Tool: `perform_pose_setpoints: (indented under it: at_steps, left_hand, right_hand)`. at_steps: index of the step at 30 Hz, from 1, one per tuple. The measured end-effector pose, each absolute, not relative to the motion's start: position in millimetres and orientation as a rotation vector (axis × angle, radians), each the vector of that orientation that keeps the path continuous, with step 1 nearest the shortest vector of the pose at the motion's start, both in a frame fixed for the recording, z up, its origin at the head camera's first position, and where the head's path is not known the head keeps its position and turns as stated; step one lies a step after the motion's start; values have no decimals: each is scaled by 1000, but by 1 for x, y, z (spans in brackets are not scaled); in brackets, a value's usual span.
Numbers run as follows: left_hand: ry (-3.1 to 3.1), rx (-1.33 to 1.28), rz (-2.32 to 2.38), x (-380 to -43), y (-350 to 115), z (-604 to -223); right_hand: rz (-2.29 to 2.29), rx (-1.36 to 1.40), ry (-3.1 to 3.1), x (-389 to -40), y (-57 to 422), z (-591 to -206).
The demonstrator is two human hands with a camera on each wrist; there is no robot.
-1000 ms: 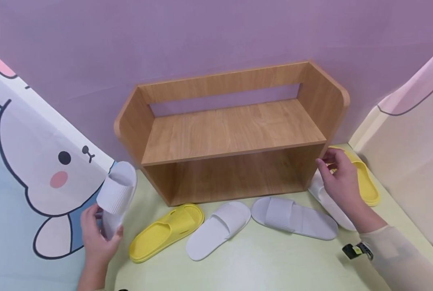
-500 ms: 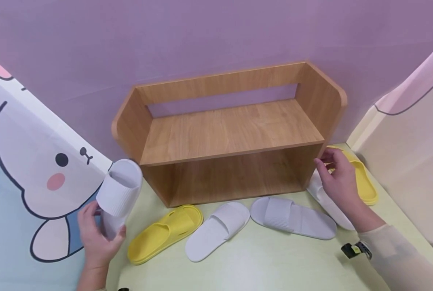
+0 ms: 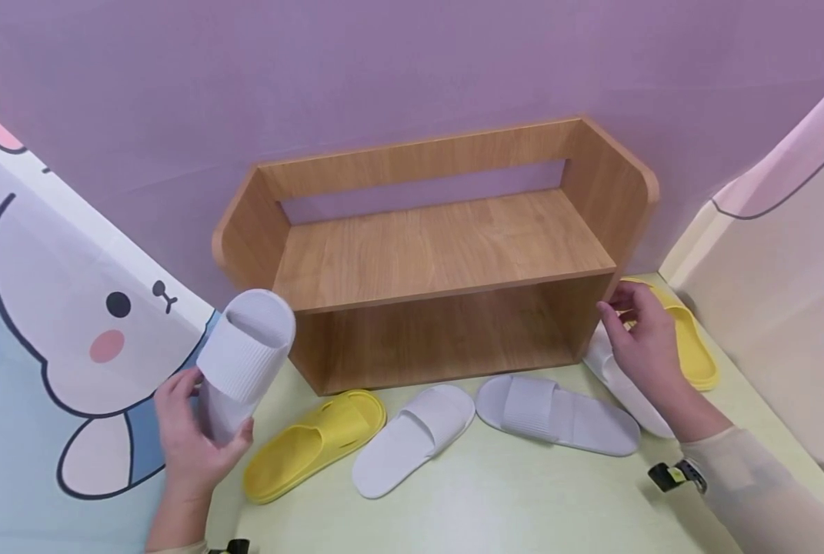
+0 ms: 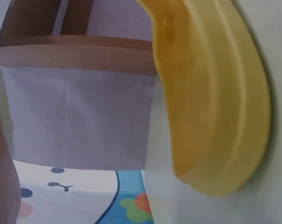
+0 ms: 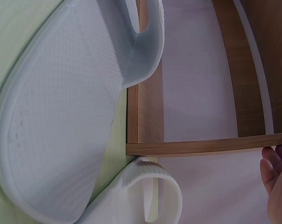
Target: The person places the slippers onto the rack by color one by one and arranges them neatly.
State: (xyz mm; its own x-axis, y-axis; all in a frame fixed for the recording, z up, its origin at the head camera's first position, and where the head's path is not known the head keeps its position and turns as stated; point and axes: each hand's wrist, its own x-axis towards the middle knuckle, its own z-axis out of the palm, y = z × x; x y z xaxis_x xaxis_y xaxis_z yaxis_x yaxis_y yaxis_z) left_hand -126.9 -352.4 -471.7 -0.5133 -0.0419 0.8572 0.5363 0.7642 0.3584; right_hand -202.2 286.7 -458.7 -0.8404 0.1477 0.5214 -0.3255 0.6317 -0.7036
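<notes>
My left hand grips a pale grey ridged slipper by its side, fingers on one edge and thumb on the other. The slipper is raised and tilted, its toe overlapping the left front of the wooden shoe rack in the head view. At the rack's right side my right hand holds the front edge of the side panel, fingers bent along its outer face. In the right wrist view, the fingers lie against that panel.
Before the rack lie a yellow slipper, a white slipper and another grey slipper. A second white slipper and a second yellow slipper lie right of it, partly behind my right hand. A purple backdrop stands behind.
My left hand has moved right and slightly up with the grey slipper, whose toe now overlaps the rack's left front. My right hand stays at the side panel.
</notes>
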Motion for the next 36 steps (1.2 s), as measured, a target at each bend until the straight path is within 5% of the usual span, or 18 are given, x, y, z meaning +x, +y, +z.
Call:
perform_pose_setpoints:
  at_steps: [36]
  left_hand:
    - [-2017,-318,-692,-139,-301,-434]
  right_hand:
    - [1134,186,-2243,-208,287,-461]
